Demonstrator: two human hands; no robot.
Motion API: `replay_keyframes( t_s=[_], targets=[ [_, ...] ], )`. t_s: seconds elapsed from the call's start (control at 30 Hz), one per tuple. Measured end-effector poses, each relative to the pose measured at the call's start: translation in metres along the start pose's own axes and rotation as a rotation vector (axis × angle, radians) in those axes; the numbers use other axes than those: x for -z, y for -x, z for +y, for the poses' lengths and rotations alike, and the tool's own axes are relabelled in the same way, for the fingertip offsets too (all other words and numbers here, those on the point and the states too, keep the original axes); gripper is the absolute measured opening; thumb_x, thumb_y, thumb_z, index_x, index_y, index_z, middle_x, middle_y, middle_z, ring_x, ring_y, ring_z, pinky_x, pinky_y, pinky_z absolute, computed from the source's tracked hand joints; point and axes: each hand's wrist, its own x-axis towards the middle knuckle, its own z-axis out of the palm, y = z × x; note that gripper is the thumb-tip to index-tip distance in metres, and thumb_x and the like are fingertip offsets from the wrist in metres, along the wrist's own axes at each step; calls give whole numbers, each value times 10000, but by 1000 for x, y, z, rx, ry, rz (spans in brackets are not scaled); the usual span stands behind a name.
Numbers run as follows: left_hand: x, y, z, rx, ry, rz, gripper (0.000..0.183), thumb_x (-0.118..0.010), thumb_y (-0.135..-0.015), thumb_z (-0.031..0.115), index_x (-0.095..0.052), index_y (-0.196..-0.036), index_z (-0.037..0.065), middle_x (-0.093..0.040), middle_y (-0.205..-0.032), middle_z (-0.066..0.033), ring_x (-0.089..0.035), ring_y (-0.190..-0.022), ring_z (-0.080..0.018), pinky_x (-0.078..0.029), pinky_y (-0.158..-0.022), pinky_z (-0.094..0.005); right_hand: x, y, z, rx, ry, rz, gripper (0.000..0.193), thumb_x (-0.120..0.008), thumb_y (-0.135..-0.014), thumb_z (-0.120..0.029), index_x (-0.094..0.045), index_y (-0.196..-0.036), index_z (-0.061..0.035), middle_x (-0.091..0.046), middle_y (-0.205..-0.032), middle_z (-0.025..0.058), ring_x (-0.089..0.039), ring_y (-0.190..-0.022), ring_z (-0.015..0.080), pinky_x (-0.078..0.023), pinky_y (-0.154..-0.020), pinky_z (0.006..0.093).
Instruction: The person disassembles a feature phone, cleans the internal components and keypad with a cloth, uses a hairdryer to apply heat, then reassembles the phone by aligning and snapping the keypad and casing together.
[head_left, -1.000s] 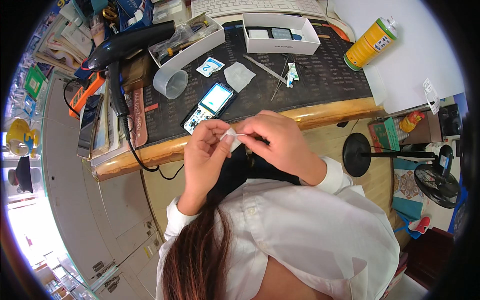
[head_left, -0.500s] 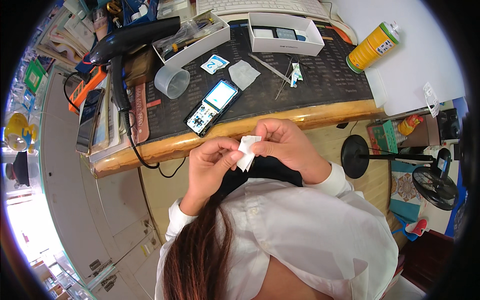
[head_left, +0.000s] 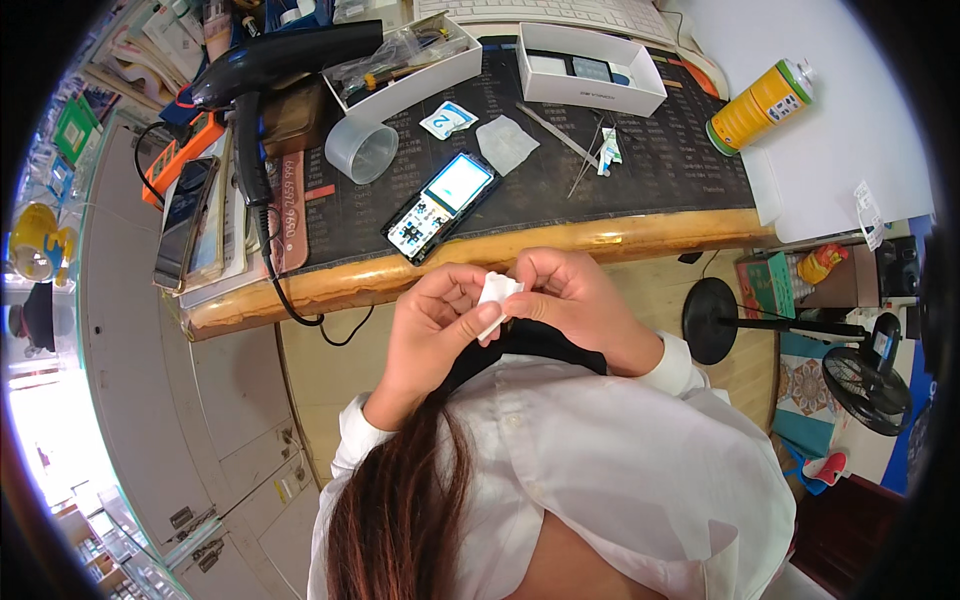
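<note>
Just off the near edge of the desk, a small folded white wipe [head_left: 500, 290] is pinched between both hands. My left hand [head_left: 435, 325] has thumb and fingers closed on its left side. On its right side, the thumb and fingertips of my right hand [head_left: 578, 303] press it. Ahead of my hands lies an opened keypad phone [head_left: 441, 208], its screen lit and its key circuit board bare. Behind the phone are a torn white-and-blue sachet [head_left: 449, 119] and a whitish flat square sheet [head_left: 507, 145]. Tweezers [head_left: 584, 172] rest farther right, beside a small white-and-green wrapper [head_left: 609, 150].
A black hair dryer [head_left: 290, 62] and a clear plastic cup [head_left: 361, 150] stand left of the phone. Two white boxes [head_left: 592, 88] with parts sit at the back. A yellow spray can [head_left: 762, 107] lies at right; a dark smartphone [head_left: 187, 215] lies at left.
My fingers have shifted on the wipe, which now looks folded smaller, with my left thumb farther over it. The desk items appear slightly higher and farther right as the view moved.
</note>
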Motion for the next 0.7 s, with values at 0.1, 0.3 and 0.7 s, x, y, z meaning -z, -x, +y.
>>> replay_keyframes(
  t_s=[0.1, 0.3, 0.7],
  targets=[
    [3, -1, -1, 67, 66, 40, 265, -600, -1038, 109, -577, -1256, -40, -700, -971, -119, -685, -765, -180, -551, -666, -282, 1, 1, 1, 12, -70, -47, 183, -671, -1013, -113, -559, -907, -15, -709, -936, 93, -707, -881, 167, -550, -782, 279],
    [-1, -2, -3, 86, 176, 94, 389, -629, -1015, 79, -470, -1360, -1, -682, -1075, -122, -678, -860, -176, -564, -739, -298, 1, 7, 4, -41, 13, 51, 137, -672, -995, -61, -556, -932, -22, -699, -953, 78, -685, -890, 126, -542, -777, 274],
    [3, -3, -8, -271, -551, 186, 484, -744, -902, -28, -503, -1320, 10, -712, -992, -94, -672, -919, -138, -529, -795, -269, 8, -6, 12, 39, 135, 155, 132, -741, -956, -82, -642, -1016, -18, -673, -927, -12, -570, -802, 18, -456, -677, 202]
  ],
)
